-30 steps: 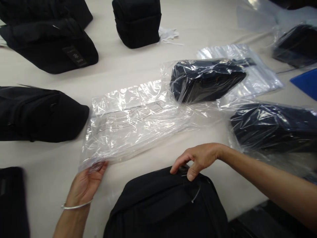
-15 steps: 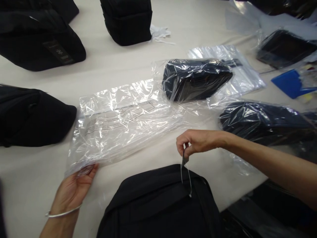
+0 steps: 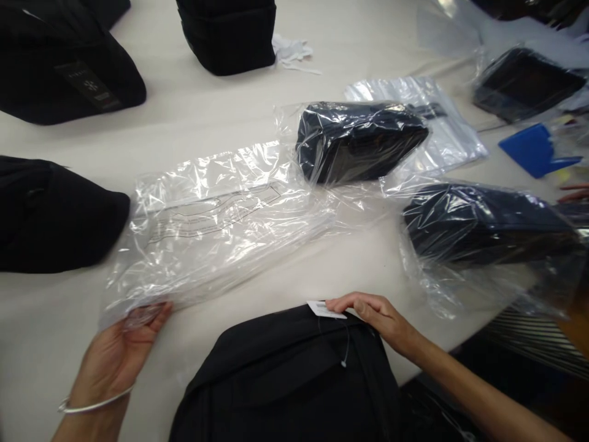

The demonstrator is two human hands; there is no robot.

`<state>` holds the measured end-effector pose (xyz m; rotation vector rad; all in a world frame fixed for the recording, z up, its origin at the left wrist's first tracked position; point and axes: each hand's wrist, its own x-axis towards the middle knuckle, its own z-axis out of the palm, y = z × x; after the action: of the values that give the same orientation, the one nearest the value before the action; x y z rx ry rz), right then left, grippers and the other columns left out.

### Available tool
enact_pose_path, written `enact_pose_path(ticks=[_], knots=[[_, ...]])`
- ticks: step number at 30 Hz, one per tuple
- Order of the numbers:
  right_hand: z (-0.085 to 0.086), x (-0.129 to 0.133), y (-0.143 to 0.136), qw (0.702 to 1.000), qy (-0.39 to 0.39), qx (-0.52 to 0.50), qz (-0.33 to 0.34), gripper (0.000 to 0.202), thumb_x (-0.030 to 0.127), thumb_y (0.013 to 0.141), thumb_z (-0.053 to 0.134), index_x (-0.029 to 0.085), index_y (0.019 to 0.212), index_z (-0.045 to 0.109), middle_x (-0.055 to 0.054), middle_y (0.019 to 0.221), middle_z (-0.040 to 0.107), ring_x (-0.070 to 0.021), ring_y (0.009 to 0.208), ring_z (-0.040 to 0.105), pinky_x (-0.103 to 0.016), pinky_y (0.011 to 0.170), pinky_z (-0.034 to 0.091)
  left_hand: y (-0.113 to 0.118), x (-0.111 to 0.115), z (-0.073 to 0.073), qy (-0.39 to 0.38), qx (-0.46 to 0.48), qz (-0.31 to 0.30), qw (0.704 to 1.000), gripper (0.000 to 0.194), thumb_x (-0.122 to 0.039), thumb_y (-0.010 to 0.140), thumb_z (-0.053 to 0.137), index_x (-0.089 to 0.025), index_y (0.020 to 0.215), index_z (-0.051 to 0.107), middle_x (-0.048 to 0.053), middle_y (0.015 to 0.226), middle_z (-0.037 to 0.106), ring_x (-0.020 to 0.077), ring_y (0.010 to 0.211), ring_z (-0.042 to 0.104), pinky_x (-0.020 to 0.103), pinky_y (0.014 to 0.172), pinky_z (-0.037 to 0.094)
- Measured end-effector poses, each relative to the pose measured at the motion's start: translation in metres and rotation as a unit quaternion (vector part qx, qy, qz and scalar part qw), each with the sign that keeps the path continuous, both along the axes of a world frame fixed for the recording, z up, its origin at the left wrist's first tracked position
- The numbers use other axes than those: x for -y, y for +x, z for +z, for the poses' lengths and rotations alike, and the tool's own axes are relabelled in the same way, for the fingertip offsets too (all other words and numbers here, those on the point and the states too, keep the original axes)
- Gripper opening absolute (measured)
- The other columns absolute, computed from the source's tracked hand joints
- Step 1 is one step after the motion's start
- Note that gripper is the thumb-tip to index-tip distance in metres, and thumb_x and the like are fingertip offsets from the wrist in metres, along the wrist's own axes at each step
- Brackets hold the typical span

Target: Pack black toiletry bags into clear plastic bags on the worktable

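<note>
A black backpack (image 3: 285,380) stands at the bottom centre, its lower part out of frame. Over its top edge lies my right hand (image 3: 375,316), fingers stretched out and touching a white hang tag (image 3: 324,310). A thin looped string hangs from the tag down the backpack's front. To the left, my left hand (image 3: 122,344), palm up, grips the near corner of a clear plastic bag (image 3: 221,227) with printed text. The plastic partly covers those fingers. The bag lies flat on the table.
Dark items in clear plastic (image 3: 359,144) lie right of centre, one on a stack of clear bags (image 3: 453,135). More black backpacks (image 3: 59,215) stand at left and back. A blue piece (image 3: 529,150) lies at right. A person's fingers (image 3: 575,193) show at the right edge.
My right hand has come down from above the backpack onto its top, and its pinch has loosened. The tag now lies flat, white side up. My left hand keeps its hold on the bag.
</note>
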<state>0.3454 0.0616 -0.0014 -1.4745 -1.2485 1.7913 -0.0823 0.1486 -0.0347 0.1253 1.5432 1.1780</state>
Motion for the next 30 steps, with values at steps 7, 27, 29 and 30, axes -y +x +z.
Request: enact_pose_path(ticks=[7,27,29,30], knots=[[0.005,-0.021,-0.004,0.996,0.036,0.077,-0.04,0.038,0.053,0.093,0.052,0.021,0.101,0.072,-0.008,0.108,0.072,-0.0264,0.109,0.063,-0.042,0.102,0.044,-0.007,0.015,0.022,0.103,-0.156,-0.196,0.963,0.03,-0.04,0.087,0.057,-0.015,0.099,0.068,0.013,0.087,0.074,0.028,0.082,0.073,0.033,0.076,0.063],[0.022,-0.173,-0.076,0.854,0.348,0.375,-0.094,0.019,0.017,0.084,0.054,0.018,0.092,0.071,-0.012,0.099,0.069,-0.0279,0.106,0.056,-0.04,0.098,0.036,0.015,0.02,0.1,0.526,-0.668,-0.327,0.413,0.027,-0.027,0.099,0.039,-0.015,0.098,0.063,0.008,0.08,0.07,0.0184,0.074,0.068,0.026,0.069,0.052],[0.014,-0.169,-0.036,0.867,0.295,0.371,-0.154,0.014,0.015,0.08,0.055,0.018,0.081,0.069,-0.01,0.094,0.068,-0.0262,0.098,0.057,-0.036,0.088,0.041,-0.008,0.026,0.075,0.455,-0.719,-0.314,0.422,0.024,-0.025,0.098,0.04,-0.015,0.104,0.061,0.009,0.091,0.07,0.0198,0.08,0.068,0.027,0.071,0.051],[0.01,-0.162,-0.017,0.878,0.26,0.36,-0.179,0.011,0.015,0.077,0.058,0.019,0.075,0.068,-0.008,0.087,0.068,-0.0238,0.09,0.058,-0.033,0.079,0.043,-0.018,0.029,0.06,0.406,-0.73,-0.334,0.437,0.025,-0.027,0.098,0.039,-0.016,0.102,0.061,0.008,0.09,0.069,0.0202,0.079,0.067,0.028,0.069,0.05]])
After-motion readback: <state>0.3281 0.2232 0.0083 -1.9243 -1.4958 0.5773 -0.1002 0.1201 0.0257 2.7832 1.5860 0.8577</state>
